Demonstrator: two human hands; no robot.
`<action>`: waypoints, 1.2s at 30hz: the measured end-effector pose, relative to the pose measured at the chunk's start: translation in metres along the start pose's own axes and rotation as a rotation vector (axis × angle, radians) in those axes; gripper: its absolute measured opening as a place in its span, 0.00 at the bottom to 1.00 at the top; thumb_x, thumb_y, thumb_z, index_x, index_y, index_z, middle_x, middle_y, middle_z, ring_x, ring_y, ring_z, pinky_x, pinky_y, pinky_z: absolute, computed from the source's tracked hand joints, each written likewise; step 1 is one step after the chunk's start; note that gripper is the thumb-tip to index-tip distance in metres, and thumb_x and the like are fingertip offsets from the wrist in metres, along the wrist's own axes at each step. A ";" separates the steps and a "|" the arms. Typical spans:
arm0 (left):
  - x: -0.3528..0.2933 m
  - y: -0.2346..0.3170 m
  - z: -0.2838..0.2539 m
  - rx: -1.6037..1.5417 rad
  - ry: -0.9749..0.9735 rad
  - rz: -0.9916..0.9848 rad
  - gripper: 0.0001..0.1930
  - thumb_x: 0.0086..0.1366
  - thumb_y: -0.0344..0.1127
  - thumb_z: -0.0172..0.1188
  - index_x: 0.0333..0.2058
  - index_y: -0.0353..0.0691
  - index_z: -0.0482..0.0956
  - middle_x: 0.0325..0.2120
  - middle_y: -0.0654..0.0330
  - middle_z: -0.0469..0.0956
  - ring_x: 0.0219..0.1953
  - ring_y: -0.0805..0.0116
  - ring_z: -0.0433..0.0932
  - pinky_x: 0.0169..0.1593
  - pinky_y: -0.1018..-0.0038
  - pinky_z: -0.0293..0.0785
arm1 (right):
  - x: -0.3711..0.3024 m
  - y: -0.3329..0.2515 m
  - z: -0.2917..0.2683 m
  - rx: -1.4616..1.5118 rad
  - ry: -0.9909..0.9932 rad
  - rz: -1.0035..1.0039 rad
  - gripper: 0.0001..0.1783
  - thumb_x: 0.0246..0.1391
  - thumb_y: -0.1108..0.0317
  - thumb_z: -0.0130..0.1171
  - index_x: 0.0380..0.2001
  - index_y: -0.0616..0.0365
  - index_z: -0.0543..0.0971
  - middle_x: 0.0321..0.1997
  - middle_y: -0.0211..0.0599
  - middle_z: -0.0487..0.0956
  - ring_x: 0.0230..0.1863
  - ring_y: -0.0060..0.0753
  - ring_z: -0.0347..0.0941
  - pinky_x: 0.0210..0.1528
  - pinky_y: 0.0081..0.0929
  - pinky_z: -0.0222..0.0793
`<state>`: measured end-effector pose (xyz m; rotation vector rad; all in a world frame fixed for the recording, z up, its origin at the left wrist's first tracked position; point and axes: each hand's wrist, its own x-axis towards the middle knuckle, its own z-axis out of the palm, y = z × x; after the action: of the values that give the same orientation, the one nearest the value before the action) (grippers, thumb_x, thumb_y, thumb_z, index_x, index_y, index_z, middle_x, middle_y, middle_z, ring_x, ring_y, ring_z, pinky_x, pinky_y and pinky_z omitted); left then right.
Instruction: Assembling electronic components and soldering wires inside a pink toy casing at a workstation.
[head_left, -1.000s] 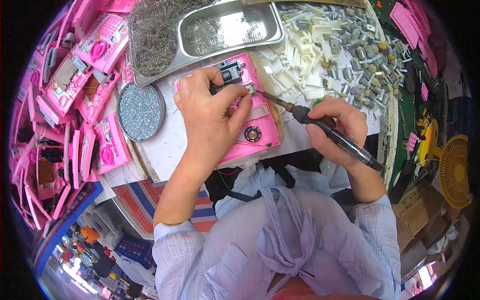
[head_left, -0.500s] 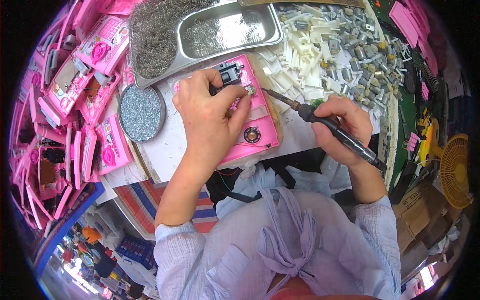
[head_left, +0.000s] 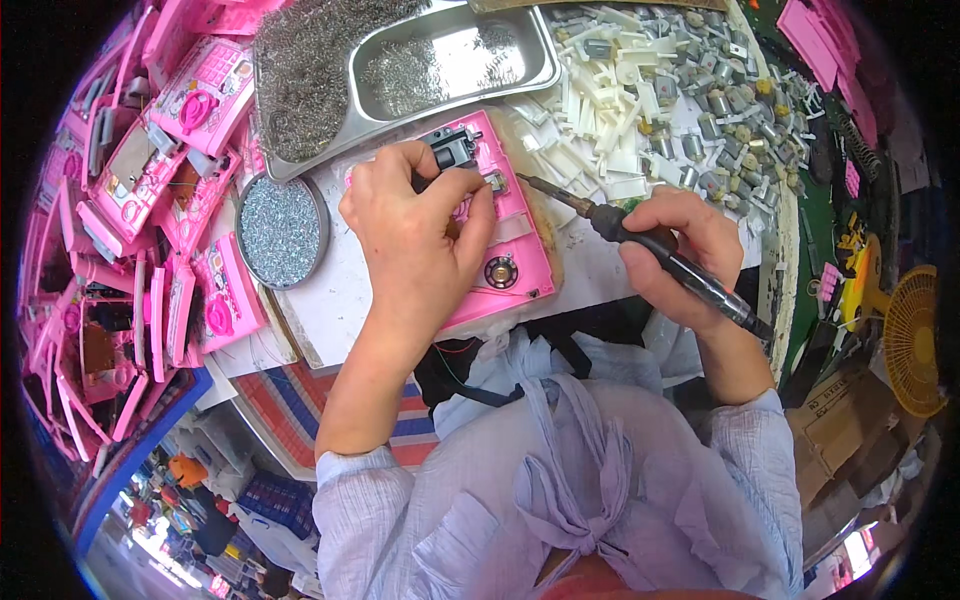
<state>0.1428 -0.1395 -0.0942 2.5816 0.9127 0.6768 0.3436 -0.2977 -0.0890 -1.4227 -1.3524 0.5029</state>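
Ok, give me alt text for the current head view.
A person's right hand holds a black soldering iron pointed at an open pink plastic case under the left hand. Around it lie metal springs, white plastic parts and more pink cases.

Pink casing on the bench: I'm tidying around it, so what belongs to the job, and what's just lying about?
Belonging to the job:
pink casing, left hand over it
soldering iron, in the right hand
small metal pieces and white plastic parts, probably stock

Lying about, apparently:
yellow fan
cardboard
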 end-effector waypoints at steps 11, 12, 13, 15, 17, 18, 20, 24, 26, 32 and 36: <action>0.006 0.008 0.002 0.109 -0.003 0.006 0.04 0.52 0.36 0.67 0.26 0.46 0.81 0.33 0.60 0.67 0.39 0.58 0.66 0.43 0.59 0.55 | 0.003 0.006 0.013 0.054 -0.022 -0.031 0.13 0.50 0.74 0.67 0.39 0.62 0.78 0.26 0.31 0.74 0.23 0.21 0.64 0.24 0.20 0.54; 0.006 0.008 0.002 0.109 -0.006 0.005 0.04 0.52 0.36 0.67 0.26 0.46 0.81 0.33 0.60 0.67 0.39 0.58 0.65 0.43 0.59 0.55 | 0.003 0.006 0.014 0.048 -0.021 -0.032 0.13 0.50 0.74 0.67 0.39 0.62 0.78 0.26 0.31 0.74 0.23 0.21 0.64 0.24 0.20 0.54; 0.006 0.008 0.003 0.109 -0.008 0.005 0.04 0.52 0.36 0.67 0.26 0.46 0.81 0.33 0.60 0.67 0.39 0.58 0.65 0.43 0.59 0.55 | 0.003 0.006 0.014 0.042 -0.019 -0.032 0.13 0.50 0.74 0.67 0.39 0.62 0.78 0.26 0.32 0.74 0.23 0.21 0.64 0.24 0.20 0.55; 0.007 0.008 0.003 0.113 -0.014 0.010 0.04 0.51 0.36 0.67 0.26 0.46 0.81 0.33 0.60 0.67 0.39 0.58 0.65 0.43 0.59 0.55 | 0.004 0.006 0.014 0.022 -0.021 -0.042 0.13 0.50 0.73 0.67 0.39 0.62 0.78 0.26 0.32 0.75 0.23 0.21 0.65 0.24 0.20 0.56; 0.007 0.008 0.004 0.123 -0.021 0.019 0.05 0.51 0.36 0.67 0.26 0.46 0.81 0.33 0.60 0.67 0.39 0.58 0.65 0.43 0.59 0.55 | 0.005 0.006 0.014 -0.005 -0.028 -0.059 0.13 0.50 0.73 0.67 0.39 0.62 0.78 0.26 0.32 0.75 0.23 0.21 0.66 0.24 0.20 0.57; 0.007 0.008 0.004 0.114 -0.022 0.015 0.05 0.51 0.36 0.67 0.26 0.46 0.81 0.33 0.60 0.67 0.39 0.58 0.65 0.43 0.59 0.55 | 0.005 0.006 0.014 -0.006 -0.027 -0.061 0.13 0.50 0.73 0.68 0.39 0.61 0.78 0.26 0.32 0.75 0.23 0.21 0.66 0.24 0.20 0.57; 0.008 0.009 0.004 0.097 -0.024 0.009 0.05 0.51 0.36 0.67 0.26 0.46 0.81 0.33 0.60 0.67 0.40 0.58 0.65 0.44 0.59 0.55 | 0.004 0.007 0.014 -0.009 -0.026 -0.064 0.13 0.49 0.73 0.68 0.39 0.61 0.78 0.27 0.32 0.75 0.24 0.21 0.66 0.24 0.20 0.58; 0.007 0.008 0.003 0.087 -0.020 0.013 0.04 0.51 0.36 0.67 0.26 0.46 0.81 0.34 0.60 0.67 0.40 0.58 0.65 0.44 0.59 0.55 | 0.002 0.006 0.014 0.012 -0.026 -0.041 0.13 0.50 0.72 0.68 0.39 0.61 0.78 0.27 0.33 0.75 0.23 0.21 0.66 0.24 0.19 0.57; 0.007 0.008 0.003 0.084 -0.020 0.014 0.05 0.51 0.36 0.67 0.27 0.46 0.81 0.34 0.60 0.67 0.40 0.58 0.65 0.45 0.59 0.55 | 0.003 0.006 0.014 0.019 -0.025 -0.049 0.13 0.50 0.73 0.68 0.39 0.61 0.78 0.27 0.33 0.75 0.23 0.21 0.66 0.24 0.19 0.57; 0.007 0.008 0.002 0.088 -0.035 0.006 0.05 0.51 0.35 0.67 0.28 0.46 0.82 0.34 0.60 0.67 0.40 0.58 0.66 0.45 0.59 0.55 | 0.006 0.007 0.015 -0.020 -0.023 -0.090 0.13 0.49 0.74 0.67 0.39 0.61 0.77 0.26 0.33 0.75 0.23 0.22 0.66 0.24 0.20 0.58; 0.006 0.008 0.002 0.089 -0.031 0.009 0.05 0.51 0.35 0.67 0.28 0.46 0.82 0.34 0.60 0.67 0.40 0.58 0.66 0.45 0.59 0.55 | 0.010 0.002 0.015 -0.034 -0.035 -0.065 0.13 0.46 0.74 0.70 0.36 0.60 0.79 0.25 0.36 0.78 0.22 0.32 0.74 0.25 0.25 0.69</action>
<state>0.1521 -0.1416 -0.0900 2.6673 0.9426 0.6104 0.3346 -0.2830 -0.0922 -1.3985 -1.4368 0.4662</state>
